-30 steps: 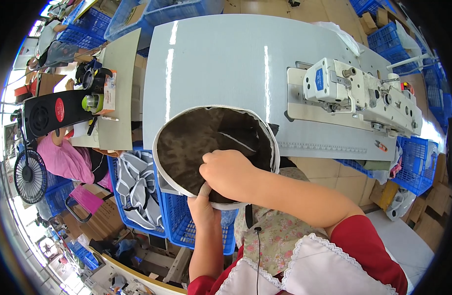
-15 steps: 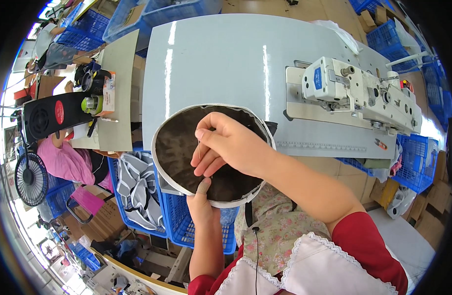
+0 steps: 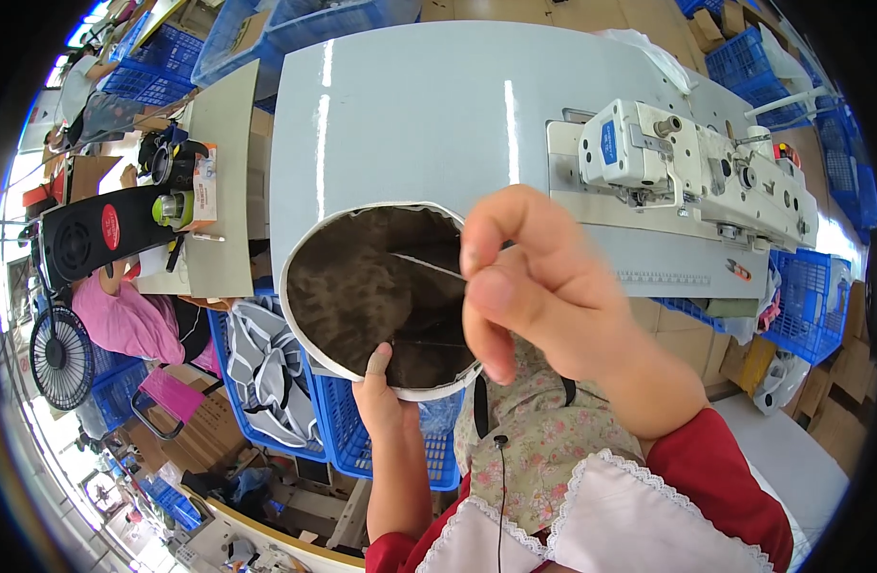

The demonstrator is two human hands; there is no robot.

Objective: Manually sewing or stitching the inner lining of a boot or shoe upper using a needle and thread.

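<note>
A round, open fabric piece (image 3: pixel 343 286) with a dark brown inside and a pale rim lies over the near edge of the grey table; I cannot tell its exact kind. My left hand (image 3: pixel 382 390) grips its near rim, thumb inside and the other fingers hidden beneath. Above the right side of the opening, my right hand (image 3: pixel 543 291) is closed in a pinch and slightly blurred. From its fingertips a thin pale thread (image 3: pixel 425 265) stretches leftward over the dark inside. Whether a needle is there too, I cannot make out.
A white industrial sewing machine (image 3: pixel 686 172) stands on the right of the grey table (image 3: pixel 410 115). Near its front edge lie a ruler strip (image 3: pixel 663 279) and small snips (image 3: pixel 739 270). Blue baskets (image 3: pixel 348 420) stand below left, one with grey-white fabric pieces (image 3: pixel 266 372). A co-worker (image 3: pixel 128 315) in pink sits left.
My right hand has moved right and up, away from the inside of the fabric piece, with the thread now drawn out taut. The left hand keeps its grip; the piece has shifted slightly left.
</note>
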